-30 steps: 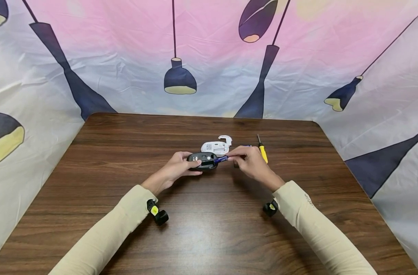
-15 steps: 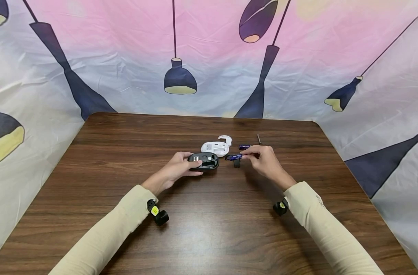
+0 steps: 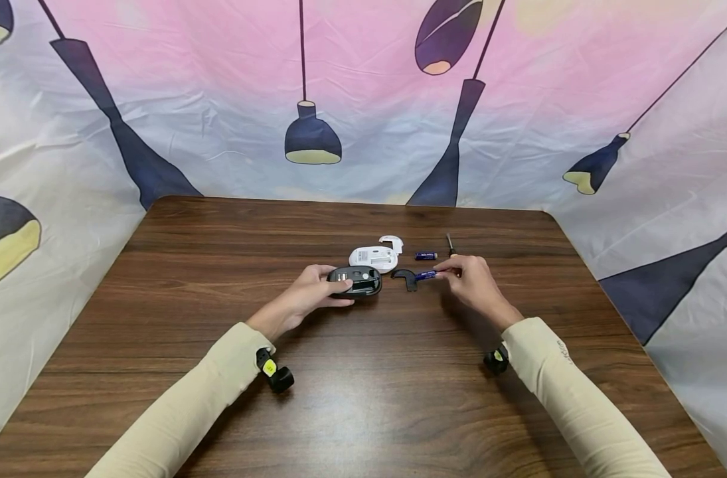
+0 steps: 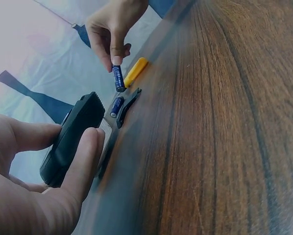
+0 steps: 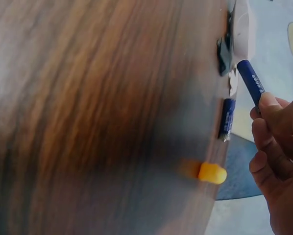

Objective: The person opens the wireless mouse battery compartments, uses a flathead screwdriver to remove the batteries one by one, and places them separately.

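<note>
My left hand [image 3: 306, 292] grips a black computer mouse [image 3: 363, 277] by its left end, underside up, with its battery slot uncovered and the thumb over the near edge. Between thumb and fingertips my right hand [image 3: 473, 285] pinches one end of a blue battery [image 3: 425, 275], held above the table to the right of the mouse. A second blue battery [image 3: 425, 255] lies on the table just behind it. The black battery cover [image 3: 407, 278] lies between the mouse and the held battery. In the left wrist view the mouse [image 4: 70, 139] sits between thumb and fingers.
Behind the black mouse lies a white mouse [image 3: 363, 256], bottom up, and its white cover [image 3: 393, 241]. A screwdriver [image 3: 450, 244] lies partly hidden behind my right hand; its yellow handle [image 4: 135, 72] shows in the left wrist view. A printed cloth [image 3: 232, 133] hangs behind the table.
My right hand has drawn the battery away from the mouse toward the right, uncovering the black cover and the second battery to view. My left hand and the mouse have hardly moved.
</note>
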### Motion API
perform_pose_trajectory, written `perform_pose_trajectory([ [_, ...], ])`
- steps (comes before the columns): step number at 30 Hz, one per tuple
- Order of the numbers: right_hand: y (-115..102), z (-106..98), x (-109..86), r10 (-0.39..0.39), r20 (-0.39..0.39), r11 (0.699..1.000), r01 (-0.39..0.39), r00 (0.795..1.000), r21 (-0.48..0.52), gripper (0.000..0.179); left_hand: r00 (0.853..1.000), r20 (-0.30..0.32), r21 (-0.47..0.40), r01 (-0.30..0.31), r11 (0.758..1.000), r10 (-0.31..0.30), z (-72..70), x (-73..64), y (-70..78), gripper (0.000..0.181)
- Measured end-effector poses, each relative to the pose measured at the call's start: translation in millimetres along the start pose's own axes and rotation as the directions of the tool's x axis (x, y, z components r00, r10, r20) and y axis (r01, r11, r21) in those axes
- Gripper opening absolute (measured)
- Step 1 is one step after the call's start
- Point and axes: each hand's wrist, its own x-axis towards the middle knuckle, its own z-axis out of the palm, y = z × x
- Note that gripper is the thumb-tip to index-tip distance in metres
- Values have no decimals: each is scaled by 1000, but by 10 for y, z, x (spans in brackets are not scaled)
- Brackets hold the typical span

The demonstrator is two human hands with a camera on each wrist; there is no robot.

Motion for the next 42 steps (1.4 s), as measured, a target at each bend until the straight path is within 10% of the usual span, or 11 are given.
perform_pose_trajectory([
  [11,104,17,-4,107,63,993,-104,992,-56,9,1000,2,-5,15,1000,-15,-11,-10,-4,53],
  [42,165,13,114,140,195,954,-80,971,-288,12,1000,11,5,-6,1000,6,-13,-32,12,51],
])
